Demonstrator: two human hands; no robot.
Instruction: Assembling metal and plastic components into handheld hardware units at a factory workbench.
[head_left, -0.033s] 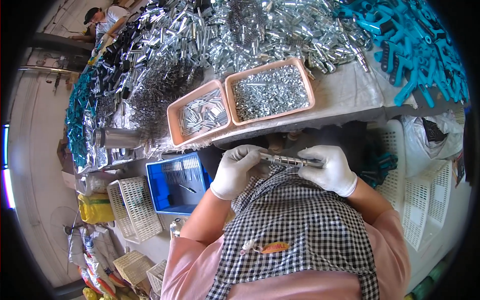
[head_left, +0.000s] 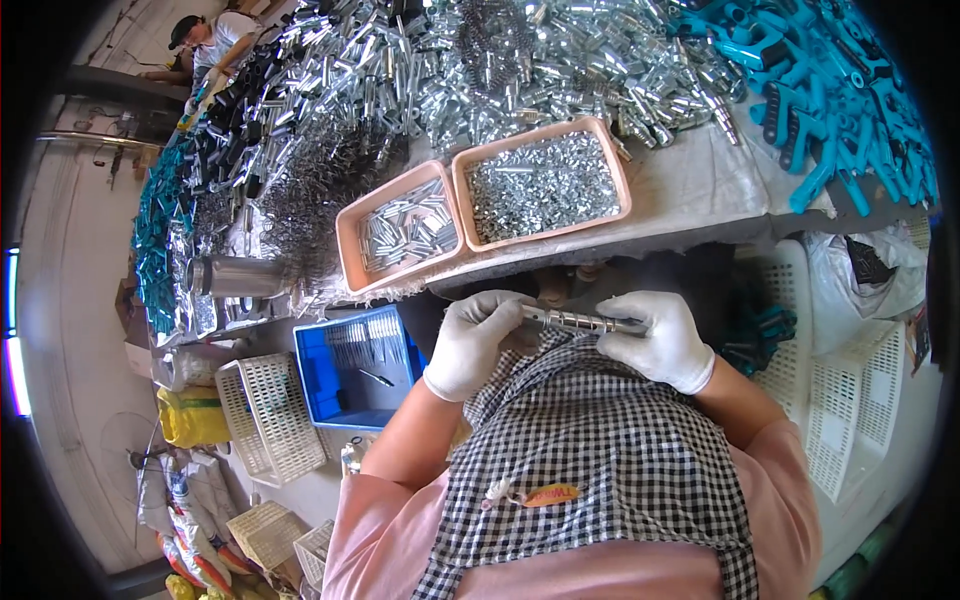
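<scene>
A slim silvery metal rod-like part [head_left: 570,319], stepped along its length, lies level between my hands in front of the checked apron. My left hand [head_left: 472,343], in a white glove, pinches its left end. The gloved right hand [head_left: 660,340] is closed on the other end, thumb below. Beyond them, at the table's near edge, stand two pinkish trays. The left tray [head_left: 349,247] holds short metal pins, the right tray [head_left: 622,190] a heap of tiny metal pieces. The part's ends are hidden by my fingers.
Heaped metal tubes [head_left: 440,70], dark springs [head_left: 320,190] and teal tool bodies [head_left: 830,100] cover the table. A steel cup [head_left: 235,276] lies on its side at left. Below stand a blue bin [head_left: 330,405] and white baskets [head_left: 268,425]. A co-worker [head_left: 212,45] leans in at the far left.
</scene>
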